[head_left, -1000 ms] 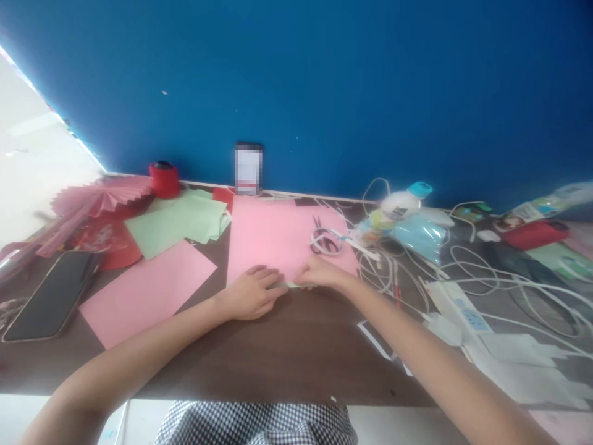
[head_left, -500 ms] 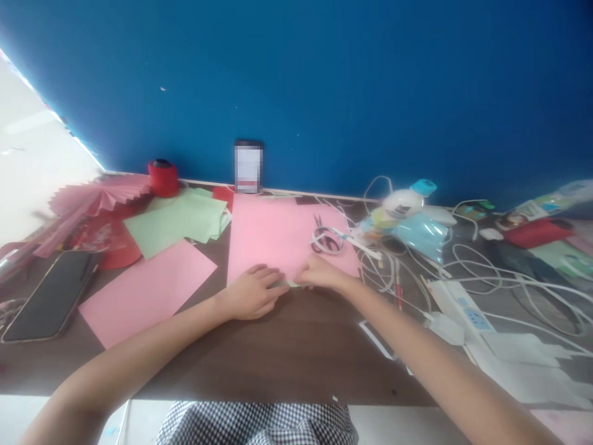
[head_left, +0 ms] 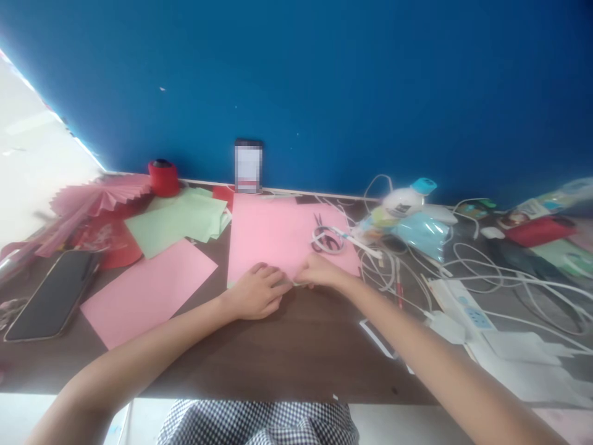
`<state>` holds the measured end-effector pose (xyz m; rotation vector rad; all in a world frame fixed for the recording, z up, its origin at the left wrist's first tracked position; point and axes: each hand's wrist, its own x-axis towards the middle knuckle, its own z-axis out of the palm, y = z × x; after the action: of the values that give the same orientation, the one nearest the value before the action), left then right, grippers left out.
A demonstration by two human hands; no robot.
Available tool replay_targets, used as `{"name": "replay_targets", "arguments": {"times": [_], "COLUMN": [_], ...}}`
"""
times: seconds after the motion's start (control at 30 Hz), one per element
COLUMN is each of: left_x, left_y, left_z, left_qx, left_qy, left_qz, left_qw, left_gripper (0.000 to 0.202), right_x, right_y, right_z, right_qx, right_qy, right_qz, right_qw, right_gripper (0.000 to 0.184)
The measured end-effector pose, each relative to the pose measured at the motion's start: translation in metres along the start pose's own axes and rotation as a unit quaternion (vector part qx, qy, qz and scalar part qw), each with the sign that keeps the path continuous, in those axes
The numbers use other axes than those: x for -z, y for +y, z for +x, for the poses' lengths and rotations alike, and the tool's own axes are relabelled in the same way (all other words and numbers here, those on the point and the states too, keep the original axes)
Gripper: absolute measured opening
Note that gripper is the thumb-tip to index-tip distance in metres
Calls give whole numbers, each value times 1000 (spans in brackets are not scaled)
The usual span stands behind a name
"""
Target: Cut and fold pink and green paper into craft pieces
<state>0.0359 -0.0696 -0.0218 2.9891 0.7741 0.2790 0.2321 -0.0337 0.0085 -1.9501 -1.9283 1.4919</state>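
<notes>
My left hand [head_left: 262,292] lies with fingers stretched over the near edge of a pink paper sheet [head_left: 264,235], pressing down there. Close beside it, my right hand [head_left: 319,271] is closed in a pinch on a thin pale green paper [head_left: 301,284] at that same edge. Most of this green paper is hidden under my hands. Scissors [head_left: 328,240] rest on the right part of the pink paper, just beyond my right hand, with a white cable across them.
Left are a loose pink sheet [head_left: 151,293], green sheets [head_left: 180,222], a pleated pink paper fan [head_left: 104,194] and a phone [head_left: 50,296]. Another phone [head_left: 249,167] leans on the wall. A power strip [head_left: 466,306], tangled cables and a blue-capped bottle [head_left: 403,201] crowd the right.
My left fingertips have shifted slightly right, closer to my right hand, along the paper's near edge. The right hand stays nearly in place.
</notes>
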Motion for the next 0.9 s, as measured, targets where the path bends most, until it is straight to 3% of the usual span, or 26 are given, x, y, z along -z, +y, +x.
{"name": "replay_targets", "arguments": {"times": [0.23, 0.53, 0.9], "left_x": [1, -2, -2], "left_y": [-3, -6, -8], "left_z": [0, -1, -2], "left_qx": [-31, -31, -31], "left_qy": [-24, -11, -24], "left_qz": [19, 0, -5], "left_qw": [999, 999, 999], "left_gripper": [44, 47, 46], "right_x": [6, 22, 20], "right_y": [-6, 18, 17], "right_z": [-3, -4, -11], "right_qx": [-41, -43, -81], "right_qy": [-4, -12, -13], "right_qz": [-26, -10, 19], "right_qw": [999, 999, 996], "right_gripper": [13, 13, 16]}}
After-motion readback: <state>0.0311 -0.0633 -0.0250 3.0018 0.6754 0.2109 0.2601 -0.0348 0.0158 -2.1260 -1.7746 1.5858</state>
